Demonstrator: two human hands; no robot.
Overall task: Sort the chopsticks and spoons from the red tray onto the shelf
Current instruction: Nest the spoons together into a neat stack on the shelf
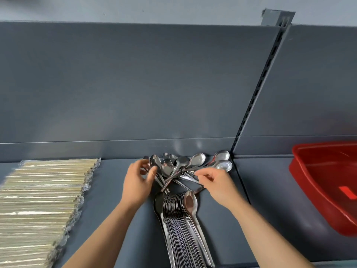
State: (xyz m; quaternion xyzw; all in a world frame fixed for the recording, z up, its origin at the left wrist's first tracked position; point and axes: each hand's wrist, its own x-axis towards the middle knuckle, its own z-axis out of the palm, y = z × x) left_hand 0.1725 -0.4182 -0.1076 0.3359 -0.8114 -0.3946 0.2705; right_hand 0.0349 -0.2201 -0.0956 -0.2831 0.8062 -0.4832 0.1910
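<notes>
On the shelf (pixel 108 190) the chopsticks (pixel 42 194) lie at the left, running from front to back. At the middle, against the back panel (pixel 135 84), sit the loose spoons (pixel 183 165), with bowls to the rear and handles crossing toward the front. Just before them lies the stack (pixel 181 219) of nested spoons, its handles reaching the front edge. The left hand (pixel 138 182) is at the loose spoons' left side, the right hand (pixel 218 185) at their right. Right of the post (pixel 257 93) — on the next section — sits the tray (pixel 318 171), well apart from the spoons.
</notes>
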